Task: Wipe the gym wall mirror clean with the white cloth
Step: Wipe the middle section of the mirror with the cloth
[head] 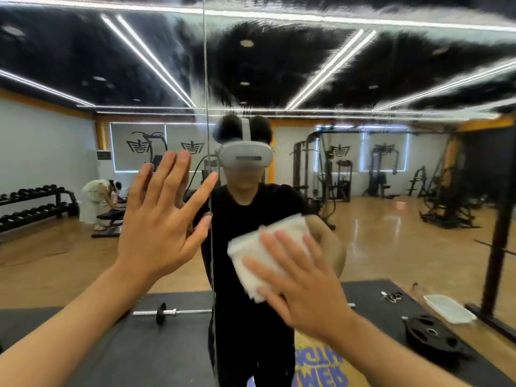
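The right hand (304, 286) lies flat, fingers straight and slightly spread, pressing a folded white cloth (259, 252) against the gym wall mirror (391, 247). It grasps nothing and only pushes the pad onto the glass. The cloth sits at about chest height on the person's own reflection, just right of a vertical seam (208, 107) where 2 mirror panels meet. The left hand (159, 219) is also released, palm forward with all 5 fingers fanned. It appears to brace on the glass just left of that seam, higher than the cloth.

By my judgement the wiping step is in hand, with the cloth on the lower middle of the right panel. The upper glass looks streaky, though I cannot tell whether that is smears or blur. The next move calls for even pressure as the cloth slides in overlapping strokes, and a reach upward.

Beyond the hands, the mirror reflects a barbell (167, 312) on a dark mat, a black weight plate (430, 335), a white tray (449, 308), a dumbbell rack (36, 205) and a second person (97, 199) bent over a bench.
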Demonstrator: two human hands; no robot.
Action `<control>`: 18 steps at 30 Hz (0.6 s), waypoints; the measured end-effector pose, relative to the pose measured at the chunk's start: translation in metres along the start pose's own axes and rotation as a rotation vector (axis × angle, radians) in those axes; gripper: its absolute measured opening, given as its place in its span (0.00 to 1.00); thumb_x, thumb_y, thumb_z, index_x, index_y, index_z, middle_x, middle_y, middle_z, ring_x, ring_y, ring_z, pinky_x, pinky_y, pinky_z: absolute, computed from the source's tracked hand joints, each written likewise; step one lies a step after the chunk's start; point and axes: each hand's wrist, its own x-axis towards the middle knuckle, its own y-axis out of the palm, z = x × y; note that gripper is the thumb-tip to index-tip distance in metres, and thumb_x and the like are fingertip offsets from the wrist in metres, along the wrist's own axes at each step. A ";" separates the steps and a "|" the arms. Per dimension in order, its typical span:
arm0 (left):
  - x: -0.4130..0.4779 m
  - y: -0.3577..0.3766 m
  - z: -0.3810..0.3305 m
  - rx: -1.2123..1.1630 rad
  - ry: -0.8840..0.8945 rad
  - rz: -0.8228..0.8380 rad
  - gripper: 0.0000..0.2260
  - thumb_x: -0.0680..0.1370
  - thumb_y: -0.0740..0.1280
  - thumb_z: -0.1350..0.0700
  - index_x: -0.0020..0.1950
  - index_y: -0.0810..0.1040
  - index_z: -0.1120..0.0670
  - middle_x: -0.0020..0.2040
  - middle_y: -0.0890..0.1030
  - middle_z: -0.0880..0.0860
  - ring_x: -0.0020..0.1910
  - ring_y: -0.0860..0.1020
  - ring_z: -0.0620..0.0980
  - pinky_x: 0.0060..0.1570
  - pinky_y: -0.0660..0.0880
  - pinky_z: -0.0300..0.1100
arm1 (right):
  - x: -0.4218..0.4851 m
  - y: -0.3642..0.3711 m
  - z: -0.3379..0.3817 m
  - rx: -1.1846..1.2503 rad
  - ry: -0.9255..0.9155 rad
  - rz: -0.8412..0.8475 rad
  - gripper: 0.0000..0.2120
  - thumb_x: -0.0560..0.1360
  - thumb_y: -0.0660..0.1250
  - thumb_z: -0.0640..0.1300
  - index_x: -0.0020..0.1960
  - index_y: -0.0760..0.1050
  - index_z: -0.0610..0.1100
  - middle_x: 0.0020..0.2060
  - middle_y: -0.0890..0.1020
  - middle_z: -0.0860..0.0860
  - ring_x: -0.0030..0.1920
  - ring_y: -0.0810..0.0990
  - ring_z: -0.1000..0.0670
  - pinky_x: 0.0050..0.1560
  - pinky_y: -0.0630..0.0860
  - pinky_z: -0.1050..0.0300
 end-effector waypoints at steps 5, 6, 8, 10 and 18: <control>0.000 0.001 -0.001 -0.011 0.006 -0.001 0.28 0.86 0.56 0.42 0.85 0.62 0.50 0.85 0.55 0.64 0.85 0.54 0.63 0.82 0.52 0.63 | 0.109 -0.042 -0.046 0.016 0.381 -0.210 0.29 0.88 0.50 0.59 0.86 0.54 0.51 0.85 0.50 0.41 0.85 0.46 0.39 0.82 0.44 0.33; 0.001 0.002 -0.001 -0.012 0.009 -0.003 0.28 0.86 0.56 0.42 0.85 0.62 0.50 0.85 0.55 0.64 0.85 0.54 0.63 0.82 0.52 0.64 | 0.111 -0.039 -0.037 0.025 0.421 -0.215 0.29 0.88 0.49 0.59 0.86 0.51 0.51 0.85 0.48 0.40 0.85 0.45 0.38 0.82 0.43 0.32; 0.002 0.001 0.000 -0.020 0.015 -0.001 0.29 0.85 0.57 0.41 0.85 0.62 0.50 0.85 0.56 0.64 0.85 0.54 0.63 0.82 0.52 0.63 | 0.091 -0.021 0.000 0.068 0.474 -0.204 0.29 0.88 0.48 0.58 0.86 0.49 0.52 0.85 0.46 0.41 0.85 0.43 0.38 0.81 0.43 0.31; 0.001 -0.001 0.001 -0.030 0.021 -0.005 0.29 0.85 0.57 0.41 0.85 0.63 0.51 0.84 0.57 0.65 0.85 0.54 0.63 0.82 0.52 0.63 | 0.044 0.006 0.051 0.130 0.436 -0.171 0.29 0.87 0.52 0.56 0.86 0.51 0.53 0.85 0.47 0.42 0.85 0.44 0.38 0.81 0.43 0.31; -0.002 -0.002 0.004 -0.017 0.060 0.026 0.32 0.81 0.61 0.41 0.84 0.65 0.53 0.83 0.62 0.63 0.82 0.57 0.67 0.79 0.55 0.70 | -0.075 0.052 0.132 0.189 0.357 0.024 0.27 0.87 0.50 0.55 0.85 0.54 0.56 0.86 0.47 0.47 0.83 0.52 0.40 0.82 0.42 0.35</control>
